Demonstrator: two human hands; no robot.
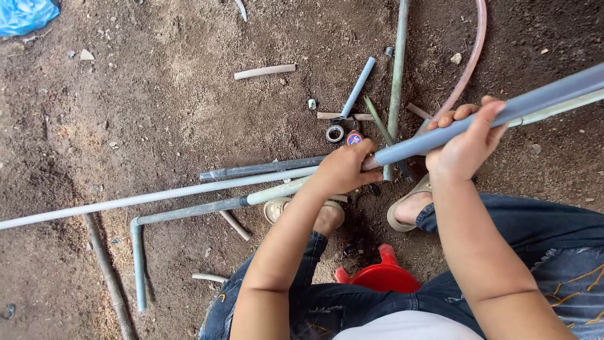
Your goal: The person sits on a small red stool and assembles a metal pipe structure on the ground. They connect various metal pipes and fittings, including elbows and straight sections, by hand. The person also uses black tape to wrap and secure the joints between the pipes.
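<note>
The person sits over a bare dirt floor (157, 94) and holds a long grey plastic pipe (535, 101) with both hands. The pipe slants from the upper right edge of the view down to its lower end above the sandalled feet. The right hand (465, 141) has its grip closed around the pipe's shaft, fingers curled over the top and thumb lying along it. The left hand (343, 170) has its grip closed on the pipe's lower end, where the fingers cover the tip; whether anything else is held there cannot be told.

Just beyond the left hand's knuckles a small round red and blue tin (353, 138) shows, and beside it on the ground lies a roll of pale tape (335, 133). A short light blue pipe piece (358, 86) lies at a slant near them. Beneath the left forearm several long grey pipes run across the ground to the left: a pale thin one (126, 203), a darker one (264, 168) above it, and one with an elbow joint (135, 226) turning downward. A tall greenish pipe (397, 63) and a pinkish hose (469, 66) run upward. Between the knees, clad in blue jeans, sits a red plastic container (384, 277). A blue plastic bag (25, 14) lies in the top left corner.
</note>
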